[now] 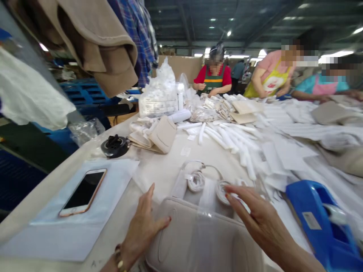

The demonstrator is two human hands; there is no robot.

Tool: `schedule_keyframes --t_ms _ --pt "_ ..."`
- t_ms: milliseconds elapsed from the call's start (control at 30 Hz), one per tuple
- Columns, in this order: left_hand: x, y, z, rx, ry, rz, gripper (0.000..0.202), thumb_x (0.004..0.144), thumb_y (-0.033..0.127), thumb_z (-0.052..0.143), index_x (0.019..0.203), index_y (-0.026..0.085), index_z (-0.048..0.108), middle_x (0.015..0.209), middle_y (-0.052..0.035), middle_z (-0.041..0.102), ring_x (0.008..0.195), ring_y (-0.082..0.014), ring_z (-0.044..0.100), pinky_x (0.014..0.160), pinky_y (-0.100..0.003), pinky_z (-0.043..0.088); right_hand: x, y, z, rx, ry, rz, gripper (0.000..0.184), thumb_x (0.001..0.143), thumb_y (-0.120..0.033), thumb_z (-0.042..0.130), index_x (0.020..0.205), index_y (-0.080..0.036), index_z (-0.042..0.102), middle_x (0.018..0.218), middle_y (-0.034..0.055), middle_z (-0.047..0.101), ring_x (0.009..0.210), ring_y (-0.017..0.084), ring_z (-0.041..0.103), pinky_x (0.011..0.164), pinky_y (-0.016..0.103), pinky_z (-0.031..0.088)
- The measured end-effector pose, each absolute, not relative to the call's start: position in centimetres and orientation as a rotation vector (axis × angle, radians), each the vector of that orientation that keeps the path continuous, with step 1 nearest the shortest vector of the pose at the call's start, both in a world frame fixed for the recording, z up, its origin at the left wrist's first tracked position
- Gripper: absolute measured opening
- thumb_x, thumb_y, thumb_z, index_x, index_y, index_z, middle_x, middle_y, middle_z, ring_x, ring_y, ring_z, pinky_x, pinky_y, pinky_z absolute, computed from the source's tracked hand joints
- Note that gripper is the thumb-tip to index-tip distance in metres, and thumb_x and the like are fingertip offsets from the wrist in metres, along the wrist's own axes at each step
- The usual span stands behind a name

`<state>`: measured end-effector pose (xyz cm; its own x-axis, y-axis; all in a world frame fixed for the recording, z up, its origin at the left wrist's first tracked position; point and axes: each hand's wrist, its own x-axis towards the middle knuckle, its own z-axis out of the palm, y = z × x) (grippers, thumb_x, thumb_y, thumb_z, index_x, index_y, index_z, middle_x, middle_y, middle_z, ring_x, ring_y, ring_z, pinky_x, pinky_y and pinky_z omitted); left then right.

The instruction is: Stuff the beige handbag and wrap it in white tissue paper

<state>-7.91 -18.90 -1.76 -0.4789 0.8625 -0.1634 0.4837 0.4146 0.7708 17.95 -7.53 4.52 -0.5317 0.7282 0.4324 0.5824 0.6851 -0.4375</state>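
Observation:
A beige bag [181, 230], partly under clear plastic, lies at the front of the table between my hands. My left hand [144, 221] is at the bag's left edge, fingers stretched and thumb spread over its corner, with nothing held. Past the bag's far edge, a strap wrapped in white lies with two coils. My right hand [255, 211] reaches over the bag's right side, fingers extended. Its fingertips are at the right coil [223, 192]; whether they touch it I cannot tell. The left coil [196, 181] lies apart from both hands.
A phone [83, 192] rests on pale sheets at left. A black round object [115, 146] and folded beige pieces [161, 136] lie beyond. A blue tape dispenser [314, 219] stands at right. White padding rolls [227, 138] cover the middle. Several people work across the table.

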Motion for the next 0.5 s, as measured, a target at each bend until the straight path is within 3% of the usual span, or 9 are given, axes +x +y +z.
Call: schedule_keyframes --t_ms 133,233,333,500 --pt "-9.4 -17.8 -1.7 1.175 1.875 0.784 0.092 0.066 0.049 0.062 0.142 0.019 0.021 0.126 -0.0105 0.05 0.098 -0.0309 0.057 0.087 -0.044 0.047 25.9 -11.0 -0.4 -1.352 -2.045 0.325 0.02 0.09 -0.032 0.049 0.096 -0.02 0.064 0.084 0.0038 0.07 0.069 0.013 0.066 0.058 0.02 0.054" --pt "-10.6 -16.8 -2.3 1.076 1.613 0.769 0.084 0.064 0.051 0.067 0.135 0.017 0.035 0.123 -0.0082 0.057 0.11 -0.03 0.056 0.09 -0.034 0.048 27.8 -12.8 -3.2 -1.423 -2.011 0.398 0.021 0.091 -0.03 0.047 0.099 -0.021 0.064 0.095 0.0049 0.07 0.085 0.014 0.066 0.073 0.023 0.054" --pt "-11.0 -16.1 -1.9 1.105 1.484 0.629 0.072 0.065 0.055 0.067 0.124 0.017 0.048 0.115 -0.006 0.063 0.109 -0.0293 0.057 0.09 -0.033 0.048 27.1 -13.3 -4.0 -1.432 -2.044 0.474 0.024 0.091 -0.026 0.044 0.102 -0.021 0.065 0.103 0.005 0.069 0.101 0.018 0.061 0.092 0.033 0.047" --pt "-10.0 -16.3 0.1 1.168 1.534 0.567 0.066 0.061 0.058 0.067 0.112 0.018 0.057 0.112 -0.0037 0.065 0.107 -0.0298 0.057 0.093 -0.033 0.046 25.8 -13.2 -3.5 -1.526 -2.155 0.861 0.026 0.09 -0.023 0.04 0.096 -0.019 0.065 0.098 0.0065 0.066 0.094 0.019 0.059 0.085 0.032 0.042"
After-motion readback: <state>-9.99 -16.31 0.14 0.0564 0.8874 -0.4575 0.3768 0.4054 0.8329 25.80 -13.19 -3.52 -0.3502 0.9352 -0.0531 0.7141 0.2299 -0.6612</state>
